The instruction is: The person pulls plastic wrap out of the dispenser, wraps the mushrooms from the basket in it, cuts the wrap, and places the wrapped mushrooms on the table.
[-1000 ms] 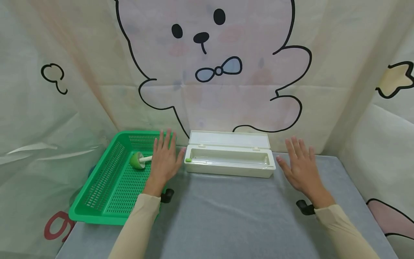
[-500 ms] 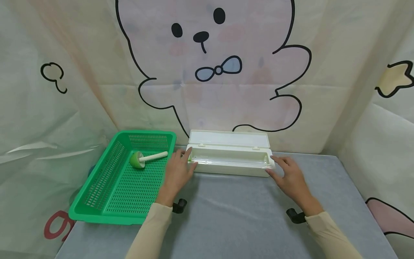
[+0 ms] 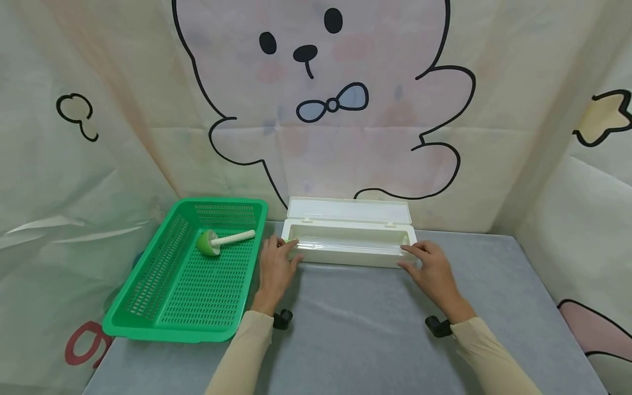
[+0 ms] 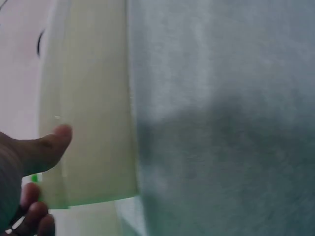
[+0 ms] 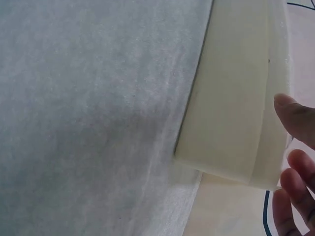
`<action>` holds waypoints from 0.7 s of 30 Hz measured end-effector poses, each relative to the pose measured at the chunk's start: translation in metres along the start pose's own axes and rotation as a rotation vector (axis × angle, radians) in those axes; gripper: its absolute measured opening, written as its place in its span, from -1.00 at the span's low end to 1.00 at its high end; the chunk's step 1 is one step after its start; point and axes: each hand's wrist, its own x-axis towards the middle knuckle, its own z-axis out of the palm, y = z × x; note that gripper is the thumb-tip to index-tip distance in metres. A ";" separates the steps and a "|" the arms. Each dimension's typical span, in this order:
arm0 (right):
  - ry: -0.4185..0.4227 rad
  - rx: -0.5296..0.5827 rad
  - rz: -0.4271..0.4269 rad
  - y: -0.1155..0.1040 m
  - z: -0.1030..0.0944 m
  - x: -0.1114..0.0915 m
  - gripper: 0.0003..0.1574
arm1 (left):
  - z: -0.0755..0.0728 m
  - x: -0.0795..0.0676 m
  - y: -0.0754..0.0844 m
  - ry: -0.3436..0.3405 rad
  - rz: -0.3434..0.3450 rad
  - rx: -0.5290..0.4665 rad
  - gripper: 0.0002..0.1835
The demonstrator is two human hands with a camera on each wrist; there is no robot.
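Note:
A long white plastic wrap dispenser [image 3: 345, 258] stands at the back of the table, its lid [image 3: 348, 210] tipped back and the trough uncovered. Along its front runs a clear rail, with a green slider [image 4: 34, 177] at the left end. My left hand [image 3: 275, 269] holds the left end, thumb at the front wall and fingers at the rail by the slider. At the right end, my right hand [image 3: 432, 274] holds the dispenser likewise, index finger on the top edge and thumb low in front. The wrist views show both thumbs over the front; exact contact is partly hidden.
A green perforated basket [image 3: 173, 323] stands to the left, close to my left hand. In it lies a brush-like thing [image 3: 232, 238] with a white handle and green round head. A grey cloth [image 3: 345, 334] covers the table. Printed fabric hangs behind and at both sides.
Both hands have come in from raised, spread positions beside the dispenser to its two ends, with fingers bending onto its front edge. The dispenser and basket stay in place.

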 end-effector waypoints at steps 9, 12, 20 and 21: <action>0.003 -0.019 -0.004 0.005 0.006 0.002 -0.65 | 0.009 -0.001 -0.007 0.129 0.037 -0.017 -0.75; 0.009 -0.015 -0.027 0.008 0.006 0.004 -0.69 | 0.007 -0.001 -0.005 0.126 0.026 -0.023 -0.82; -0.025 0.021 0.013 0.009 -0.001 0.012 -0.85 | 0.000 0.007 0.001 0.108 0.008 -0.023 -0.92; -0.025 0.026 0.021 0.008 -0.002 0.014 -0.86 | -0.001 0.009 0.002 0.109 0.011 -0.023 -0.92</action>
